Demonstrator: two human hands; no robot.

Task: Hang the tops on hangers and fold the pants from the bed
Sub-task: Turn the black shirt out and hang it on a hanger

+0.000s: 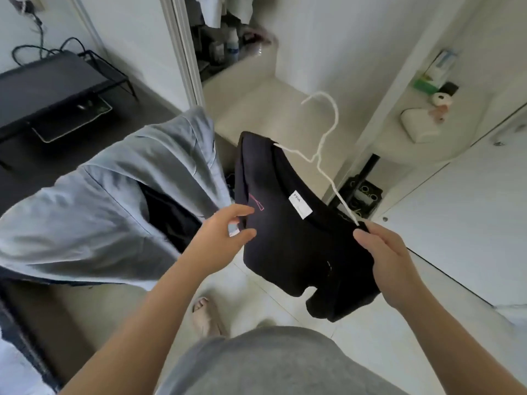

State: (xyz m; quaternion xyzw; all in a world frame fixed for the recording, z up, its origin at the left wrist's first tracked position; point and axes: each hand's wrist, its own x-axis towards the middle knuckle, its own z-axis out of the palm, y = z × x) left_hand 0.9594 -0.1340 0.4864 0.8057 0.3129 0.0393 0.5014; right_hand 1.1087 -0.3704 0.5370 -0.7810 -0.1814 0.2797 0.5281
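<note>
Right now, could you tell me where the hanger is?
Right of centre in the head view, the white hanger runs through the black top, above the right hand.

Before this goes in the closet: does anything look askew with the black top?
Yes. The white hanger lies tilted, not upright, and the black top droops bunched from it. The right hand pinches the near shoulder at the hanger's end, which looks not fully seated.

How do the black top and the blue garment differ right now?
The black top sits on a white hanger, gripped by the right hand; the blue garment shows no hanger. The black top has a white neck label; the blue garment looks plain. Both hang in the air.
</note>
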